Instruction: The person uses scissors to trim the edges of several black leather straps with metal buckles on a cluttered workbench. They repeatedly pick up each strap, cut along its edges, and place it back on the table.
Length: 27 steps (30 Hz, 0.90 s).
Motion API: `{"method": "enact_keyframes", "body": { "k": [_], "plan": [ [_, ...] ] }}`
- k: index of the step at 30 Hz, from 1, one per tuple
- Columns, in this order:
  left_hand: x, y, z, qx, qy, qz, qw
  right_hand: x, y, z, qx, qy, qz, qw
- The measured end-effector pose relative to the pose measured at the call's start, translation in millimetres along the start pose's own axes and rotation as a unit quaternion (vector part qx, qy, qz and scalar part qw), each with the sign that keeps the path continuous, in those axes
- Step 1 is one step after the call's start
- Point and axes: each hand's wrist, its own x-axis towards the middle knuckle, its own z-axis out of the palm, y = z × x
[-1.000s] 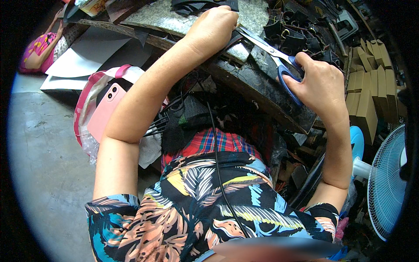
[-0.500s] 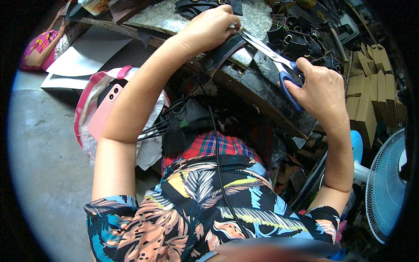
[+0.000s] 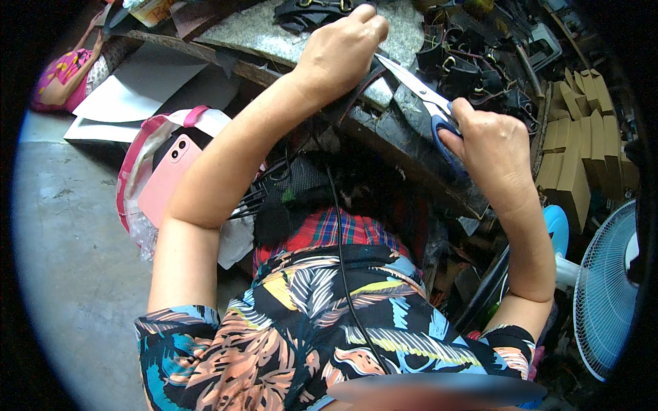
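My right hand point(image 3: 495, 145) is closed round the blue handles of a pair of scissors point(image 3: 419, 89). The silver blades point up and left, with the tips beside the fingers of my left hand point(image 3: 343, 53). Those fingers are pinched together at the near edge of the workbench. A dark strap with a reddish edge point(image 3: 351, 103) hangs below the left hand and appears to be held in it, though the fingertips hide the grip. Whether the blades touch the strap or a thread on it cannot be made out.
Black straps with metal rings point(image 3: 473, 75) lie heaped on the right of the bench, and a black buckled piece point(image 3: 308, 15) at the back. Cardboard pieces point(image 3: 569, 157) and a blue fan point(image 3: 606, 291) stand right. Left are a bag with a pink phone point(image 3: 168, 175) and another person point(image 3: 65, 79).
My left hand has shifted slightly right and turned, covering more of the strap. My right hand has moved a little left with the scissors, whose handles look closer together.
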Motion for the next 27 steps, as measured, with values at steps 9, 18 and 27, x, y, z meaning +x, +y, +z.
{"method": "enact_keyframes", "body": {
  "k": [9,18,27],
  "plan": [
    [-13,5,-40,-0.039,-0.097,-0.006,0.995,-23,30,60,0.552,0.101,0.159,0.812],
    [37,-59,21,0.179,0.045,0.076,0.980,-60,31,95,0.633,0.249,0.221,0.699],
    [55,-44,12,0.146,0.193,0.140,0.960,-48,33,98,0.637,0.193,0.262,0.699]
  ]
}}
